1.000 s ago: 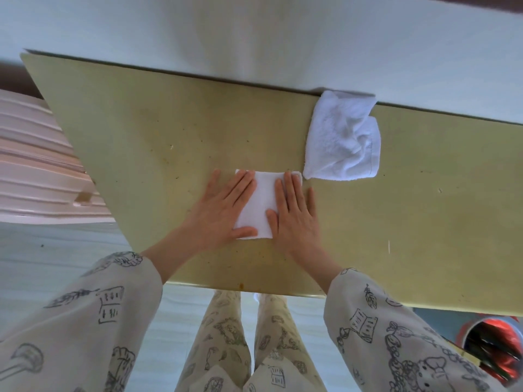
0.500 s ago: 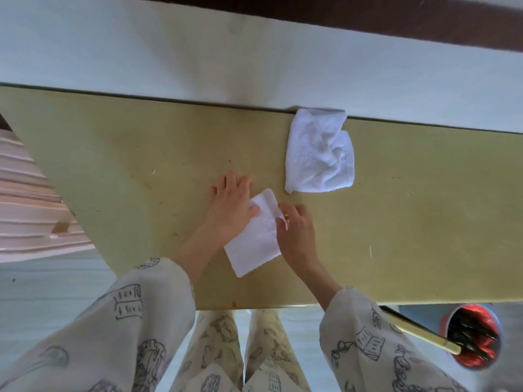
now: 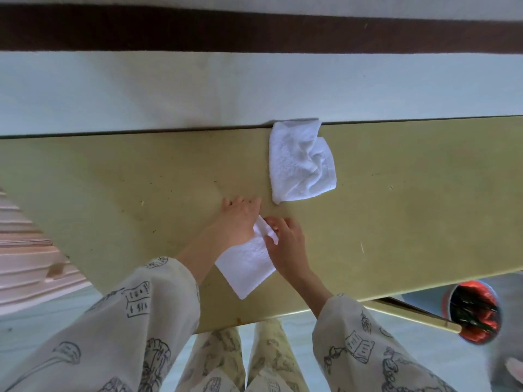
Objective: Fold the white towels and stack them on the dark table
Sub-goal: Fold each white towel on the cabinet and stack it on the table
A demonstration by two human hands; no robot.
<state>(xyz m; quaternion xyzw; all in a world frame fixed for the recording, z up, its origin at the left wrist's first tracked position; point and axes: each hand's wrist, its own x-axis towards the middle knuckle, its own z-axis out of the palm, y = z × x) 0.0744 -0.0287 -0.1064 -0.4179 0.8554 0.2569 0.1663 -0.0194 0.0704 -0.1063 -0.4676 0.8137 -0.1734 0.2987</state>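
- The right hand (image 3: 285,244) has its grip clamped on the far corner of the folded towel (image 3: 247,264), thumb and fingers pinching the corner, which stands a little off the desk (image 3: 113,193).
- The left hand (image 3: 236,222) lies flat beside it, fingers straight, pressing the towel's left edge; its grip is apart.
- The folded towel sits near the desk's near edge, turned at an angle.
- It looks light, soft and limp, so a single pinched corner would likely let the layers sag open; a hold spanning the folded edge seems safer.
- The crumpled towel (image 3: 301,161) lies farther back, touching the desk's far edge, well apart from both hands, unfolded.
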